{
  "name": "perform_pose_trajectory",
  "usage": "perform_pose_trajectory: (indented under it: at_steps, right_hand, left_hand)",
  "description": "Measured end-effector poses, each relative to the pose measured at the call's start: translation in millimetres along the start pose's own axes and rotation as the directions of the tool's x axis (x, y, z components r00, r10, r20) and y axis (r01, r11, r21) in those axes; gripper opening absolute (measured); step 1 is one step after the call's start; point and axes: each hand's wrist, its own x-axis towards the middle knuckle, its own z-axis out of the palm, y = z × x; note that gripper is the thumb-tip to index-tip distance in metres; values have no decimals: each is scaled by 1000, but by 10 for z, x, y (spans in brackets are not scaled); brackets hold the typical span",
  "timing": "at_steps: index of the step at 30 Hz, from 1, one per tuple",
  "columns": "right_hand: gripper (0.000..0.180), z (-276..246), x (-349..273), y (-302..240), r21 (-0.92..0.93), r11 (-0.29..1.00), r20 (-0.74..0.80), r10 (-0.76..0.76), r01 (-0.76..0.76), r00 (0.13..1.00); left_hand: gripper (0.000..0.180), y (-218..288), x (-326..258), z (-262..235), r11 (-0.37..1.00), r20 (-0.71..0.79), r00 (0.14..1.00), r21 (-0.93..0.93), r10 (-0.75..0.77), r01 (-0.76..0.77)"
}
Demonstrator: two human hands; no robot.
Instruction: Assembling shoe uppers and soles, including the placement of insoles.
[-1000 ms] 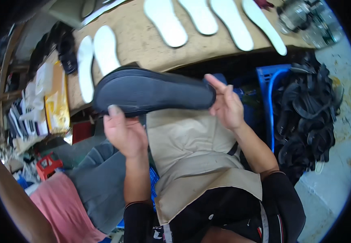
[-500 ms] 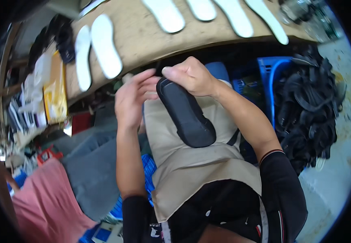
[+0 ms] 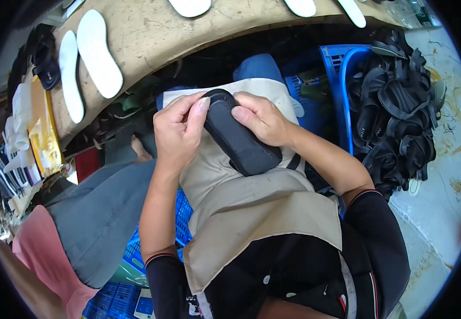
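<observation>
A black shoe sole [image 3: 241,137] rests over my lap on the beige apron [image 3: 262,207], its underside facing up and one end pointing away from me. My left hand [image 3: 180,125] pinches the far end at its left edge, thumb on top. From the other side my right hand [image 3: 262,118] grips the sole, its thumb pressed on the upper face and its fingers mostly hidden beneath. Whether an upper is attached below cannot be seen.
White insoles [image 3: 98,56] lie on the tan worktable [image 3: 145,37] ahead. To the right, black sandals [image 3: 395,111] are heaped by a blue crate [image 3: 347,101]. On the left sits a person in grey trousers [image 3: 103,212], near a yellow-taped box [image 3: 44,133].
My left hand has come in from beside the sole and taken hold of its far end. My right hand has shifted from the tip to the sole's right edge. The view has moved.
</observation>
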Motion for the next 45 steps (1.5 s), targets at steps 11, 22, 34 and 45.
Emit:
perform_pose_trajectory:
  at_steps: [11, 22, 34, 45]
  right_hand:
    - [28, -675, -32, -306, -84, 993, -143, 71, -84, 987]
    - [51, -904, 132, -532, 279, 958, -380, 180, -73, 907]
    - [62, -401, 96, -270, 545, 839, -408, 251, 13, 878]
    - [48, -136, -261, -940, -87, 717, 77, -688, 692, 722]
  left_hand:
    - [51, 63, 100, 685, 981, 98, 986, 127, 134, -146]
    - [64, 360, -271, 411, 846, 13, 938, 428, 346, -318]
    - [47, 583, -160, 179, 511, 212, 829, 701, 517, -498]
    - [57, 814, -703, 72, 159, 64, 968, -982, -243, 105]
